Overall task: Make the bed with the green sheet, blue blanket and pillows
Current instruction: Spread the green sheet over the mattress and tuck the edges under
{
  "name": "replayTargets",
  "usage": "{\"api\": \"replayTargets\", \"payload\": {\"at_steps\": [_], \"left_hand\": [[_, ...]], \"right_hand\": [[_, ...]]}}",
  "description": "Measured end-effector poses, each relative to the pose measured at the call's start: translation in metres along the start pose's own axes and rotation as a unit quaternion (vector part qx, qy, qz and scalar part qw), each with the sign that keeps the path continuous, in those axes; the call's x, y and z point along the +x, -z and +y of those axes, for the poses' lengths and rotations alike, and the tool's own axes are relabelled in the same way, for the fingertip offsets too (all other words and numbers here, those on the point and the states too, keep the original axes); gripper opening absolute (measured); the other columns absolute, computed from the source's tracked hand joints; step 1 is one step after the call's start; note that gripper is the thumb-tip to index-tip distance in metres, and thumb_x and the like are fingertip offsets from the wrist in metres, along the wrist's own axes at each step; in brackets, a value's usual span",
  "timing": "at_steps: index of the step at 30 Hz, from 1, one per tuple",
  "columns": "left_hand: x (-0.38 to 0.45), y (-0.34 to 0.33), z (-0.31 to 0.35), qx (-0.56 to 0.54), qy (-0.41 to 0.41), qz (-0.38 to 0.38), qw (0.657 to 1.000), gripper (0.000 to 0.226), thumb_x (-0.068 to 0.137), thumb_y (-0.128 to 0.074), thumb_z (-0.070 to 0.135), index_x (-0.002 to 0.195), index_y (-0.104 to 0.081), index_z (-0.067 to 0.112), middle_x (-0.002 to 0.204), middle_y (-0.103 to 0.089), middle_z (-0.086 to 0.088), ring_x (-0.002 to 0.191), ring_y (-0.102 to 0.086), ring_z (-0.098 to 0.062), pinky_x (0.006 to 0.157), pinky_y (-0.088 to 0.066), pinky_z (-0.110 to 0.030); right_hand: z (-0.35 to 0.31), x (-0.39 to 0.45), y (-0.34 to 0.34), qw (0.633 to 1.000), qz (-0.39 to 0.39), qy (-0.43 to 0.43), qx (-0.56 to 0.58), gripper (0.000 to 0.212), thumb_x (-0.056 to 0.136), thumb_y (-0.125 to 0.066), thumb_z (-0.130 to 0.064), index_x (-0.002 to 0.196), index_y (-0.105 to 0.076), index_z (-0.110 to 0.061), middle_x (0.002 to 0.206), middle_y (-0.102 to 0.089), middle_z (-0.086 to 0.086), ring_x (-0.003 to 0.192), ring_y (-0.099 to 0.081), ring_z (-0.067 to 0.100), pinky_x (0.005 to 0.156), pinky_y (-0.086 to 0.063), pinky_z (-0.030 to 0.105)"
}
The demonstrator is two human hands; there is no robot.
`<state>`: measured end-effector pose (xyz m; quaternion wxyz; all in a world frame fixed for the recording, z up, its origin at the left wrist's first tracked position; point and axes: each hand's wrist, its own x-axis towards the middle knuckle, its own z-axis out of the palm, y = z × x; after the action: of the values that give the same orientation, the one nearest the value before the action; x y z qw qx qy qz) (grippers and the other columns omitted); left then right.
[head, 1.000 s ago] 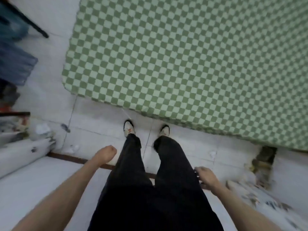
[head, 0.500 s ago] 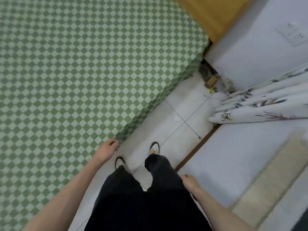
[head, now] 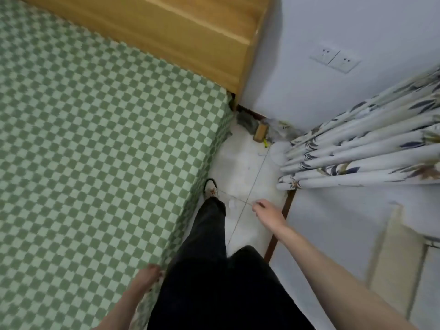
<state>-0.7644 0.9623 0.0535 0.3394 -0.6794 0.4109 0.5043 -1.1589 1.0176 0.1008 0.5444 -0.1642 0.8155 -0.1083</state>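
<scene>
The green-and-white checkered sheet (head: 100, 148) lies flat over the mattress and hangs down its right side. My left hand (head: 147, 279) is at the sheet's side edge by my hip; it is blurred and I cannot tell whether its fingers grip the cloth. Over the floor tiles to the right of my leg, my right hand (head: 269, 213) hangs loosely spread and holds nothing. No blue blanket and no pillow is in view.
A wooden headboard (head: 166, 36) stands at the bed's far end against a white wall with sockets (head: 334, 59). A leaf-patterned curtain (head: 362, 148) hangs at the right. Small debris and a wooden block (head: 260, 132) lie in the corner. I stand in the narrow tiled aisle (head: 247, 172).
I have turned and walked along the bed's side toward the headboard. My left hand dropped back to the sheet's edge; my right hand swung forward.
</scene>
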Motion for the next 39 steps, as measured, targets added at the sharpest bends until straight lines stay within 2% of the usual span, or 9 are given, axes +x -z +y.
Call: {"api": "replayTargets", "payload": {"at_steps": [3, 8, 12, 15, 20, 23, 26, 29, 39], "left_hand": [[0.017, 0.044, 0.088, 0.103, -0.033, -0.015, 0.994, 0.027, 0.104, -0.046, 0.007, 0.078, -0.054, 0.007, 0.098, -0.059, -0.017, 0.086, -0.053, -0.021, 0.075, -0.043, -0.036], [0.033, 0.093, 0.288, 0.228, -0.155, 0.029, 0.961, 0.029, 0.108, -0.042, 0.029, 0.108, -0.064, 0.010, 0.109, -0.067, -0.009, 0.104, -0.064, -0.029, 0.093, -0.048, -0.038], [0.081, 0.084, 0.436, 0.332, -0.283, 0.044, 0.899, 0.037, 0.109, -0.036, 0.037, 0.127, -0.061, 0.017, 0.120, -0.068, -0.005, 0.109, -0.064, -0.027, 0.088, -0.048, -0.036], [0.161, 0.053, 0.525, 0.514, -0.363, 0.048, 0.776, 0.035, 0.108, -0.035, 0.030, 0.124, -0.061, 0.012, 0.121, -0.066, -0.011, 0.113, -0.061, -0.033, 0.095, -0.050, -0.042], [0.285, 0.007, 0.601, 0.853, -0.247, 0.067, 0.455, 0.045, 0.103, -0.044, 0.036, 0.142, -0.055, 0.016, 0.144, -0.055, -0.007, 0.136, -0.045, -0.031, 0.118, -0.023, -0.053], [0.340, 0.010, 0.622, 0.901, -0.177, 0.098, 0.383, 0.068, 0.102, -0.042, 0.051, 0.161, -0.028, 0.020, 0.166, -0.028, -0.007, 0.155, -0.018, -0.033, 0.125, 0.000, -0.061], [0.369, 0.019, 0.642, 0.924, -0.169, 0.125, 0.321, 0.075, 0.101, -0.038, 0.058, 0.163, -0.018, 0.020, 0.169, -0.020, -0.007, 0.157, -0.010, -0.032, 0.125, 0.006, -0.060], [0.384, 0.020, 0.664, 0.931, -0.164, 0.144, 0.291, 0.073, 0.102, -0.034, 0.057, 0.163, -0.019, 0.021, 0.169, -0.017, -0.010, 0.156, -0.008, -0.036, 0.124, 0.004, -0.063], [0.395, 0.038, 0.735, 0.920, -0.181, 0.162, 0.306, 0.061, 0.104, -0.028, 0.049, 0.160, -0.029, 0.023, 0.166, -0.027, -0.007, 0.151, -0.023, -0.032, 0.125, -0.010, -0.057]], "right_hand": [[-0.002, 0.034, 0.037, 0.999, 0.005, -0.051, 0.016, 0.031, 0.100, -0.046, -0.030, 0.104, -0.067, -0.009, 0.105, -0.069, 0.012, 0.101, -0.064, 0.028, 0.092, -0.047, 0.041], [0.011, 0.095, 0.082, 0.990, 0.012, -0.123, 0.072, 0.030, 0.098, -0.046, -0.028, 0.098, -0.067, -0.007, 0.104, -0.067, 0.012, 0.103, -0.063, 0.033, 0.093, -0.047, 0.042], [0.019, 0.192, 0.087, 0.981, -0.026, -0.153, 0.118, 0.025, 0.090, -0.045, -0.032, 0.077, -0.049, -0.012, 0.079, -0.050, 0.014, 0.072, -0.053, 0.028, 0.068, -0.036, 0.035], [0.019, 0.314, 0.065, 0.969, -0.045, -0.157, 0.184, 0.036, 0.095, -0.051, -0.030, 0.097, -0.066, 0.003, 0.100, -0.070, 0.019, 0.092, -0.066, 0.032, 0.084, -0.049, 0.041], [-0.024, 0.495, 0.017, 0.950, -0.084, -0.100, 0.283, 0.032, 0.094, -0.055, -0.024, 0.094, -0.067, 0.005, 0.091, -0.064, 0.018, 0.085, -0.057, 0.025, 0.077, -0.042, 0.039], [-0.061, 0.546, -0.006, 0.910, -0.120, -0.078, 0.389, 0.023, 0.081, -0.062, -0.038, 0.081, -0.077, -0.021, 0.087, -0.074, -0.006, 0.083, -0.070, 0.012, 0.069, -0.051, 0.023], [-0.086, 0.580, -0.043, 0.894, -0.141, -0.059, 0.421, 0.036, 0.095, -0.050, -0.038, 0.120, -0.071, -0.021, 0.125, -0.069, -0.001, 0.115, -0.064, 0.022, 0.095, -0.053, 0.033], [-0.101, 0.590, -0.076, 0.890, -0.134, -0.055, 0.432, 0.048, 0.101, -0.039, -0.042, 0.145, -0.049, -0.026, 0.149, -0.049, 0.001, 0.132, -0.049, 0.024, 0.109, -0.038, 0.032], [-0.115, 0.600, -0.106, 0.870, -0.168, -0.037, 0.462, 0.056, 0.097, -0.034, -0.051, 0.151, -0.038, -0.034, 0.155, -0.041, -0.001, 0.140, -0.040, 0.026, 0.118, -0.029, 0.044]]}}
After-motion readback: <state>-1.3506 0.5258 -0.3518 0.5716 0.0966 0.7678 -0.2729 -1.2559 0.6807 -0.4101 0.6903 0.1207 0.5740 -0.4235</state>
